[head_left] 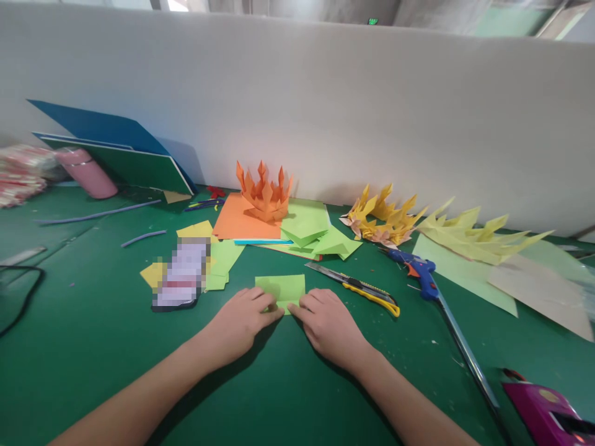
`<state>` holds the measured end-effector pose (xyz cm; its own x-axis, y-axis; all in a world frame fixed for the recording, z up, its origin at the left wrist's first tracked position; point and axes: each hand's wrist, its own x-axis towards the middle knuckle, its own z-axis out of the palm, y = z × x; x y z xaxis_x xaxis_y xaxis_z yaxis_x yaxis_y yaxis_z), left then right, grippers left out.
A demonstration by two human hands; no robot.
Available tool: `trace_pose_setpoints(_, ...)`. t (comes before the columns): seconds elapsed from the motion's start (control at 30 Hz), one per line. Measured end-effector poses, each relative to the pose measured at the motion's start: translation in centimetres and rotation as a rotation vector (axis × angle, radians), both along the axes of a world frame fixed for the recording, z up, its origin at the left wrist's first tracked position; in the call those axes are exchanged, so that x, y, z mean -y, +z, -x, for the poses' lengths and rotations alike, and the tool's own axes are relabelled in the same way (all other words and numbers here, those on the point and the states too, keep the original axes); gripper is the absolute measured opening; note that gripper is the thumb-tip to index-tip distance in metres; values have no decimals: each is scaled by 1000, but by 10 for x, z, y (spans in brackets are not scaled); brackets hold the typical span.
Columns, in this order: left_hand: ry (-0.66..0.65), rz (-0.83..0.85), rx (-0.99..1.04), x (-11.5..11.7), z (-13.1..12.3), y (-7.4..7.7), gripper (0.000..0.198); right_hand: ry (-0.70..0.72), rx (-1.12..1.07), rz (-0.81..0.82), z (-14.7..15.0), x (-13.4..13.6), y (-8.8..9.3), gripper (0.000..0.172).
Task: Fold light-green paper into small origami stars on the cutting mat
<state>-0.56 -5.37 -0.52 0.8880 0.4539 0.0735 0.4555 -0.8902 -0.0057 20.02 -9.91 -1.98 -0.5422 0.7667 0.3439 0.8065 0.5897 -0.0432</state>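
A small light-green sheet of paper (281,287) lies on the green table with a horizontal fold near its lower edge. My left hand (242,317) grips the paper's left side, fingers curled over the fold and thumb at the near edge. From the other side my right hand (331,323) holds the lower right part in the same way, its thumb close to the left one. Part of the paper's near edge is hidden under the fingers. Just right of the paper lies a yellow utility knife (372,294) with its blade out.
Left are a phone (183,272) and a pink bottle (87,173). An orange paper crown (264,198) and green sheets (307,220) sit behind. Rightward are a yellow crown (385,217), pale-yellow spiky paper (478,235), a blue glue gun (418,269) and a magenta device (543,406).
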Motion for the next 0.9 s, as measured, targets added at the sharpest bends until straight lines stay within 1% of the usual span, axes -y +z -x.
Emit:
trace_pose_setpoints(0.13, 12, 9, 20, 0, 1, -1, 55, 35, 9, -17, 2, 1, -1, 19)
trace_pose_setpoints(0.3, 10, 28, 31, 0, 1, 0, 44, 83, -12, -61, 0, 1, -2, 22)
trace_pose_setpoints(0.4, 16, 27, 25, 0, 1, 0, 42, 98, -49, -65, -2, 1, -3, 22)
trace_pose_setpoints(0.53, 20, 22, 20, 1, 2, 0, 41, 73, -125, -48, -8, -1, -4, 21)
trace_pose_setpoints(0.7, 12, 43, 39, 0, 3, 0, 43, 16, -161, -34, -23, -6, -3, 26)
trace_pose_setpoints(0.9, -13, 62, 103, -2, 2, 1, 40, 47, -202, -32, -29, -7, -4, 32)
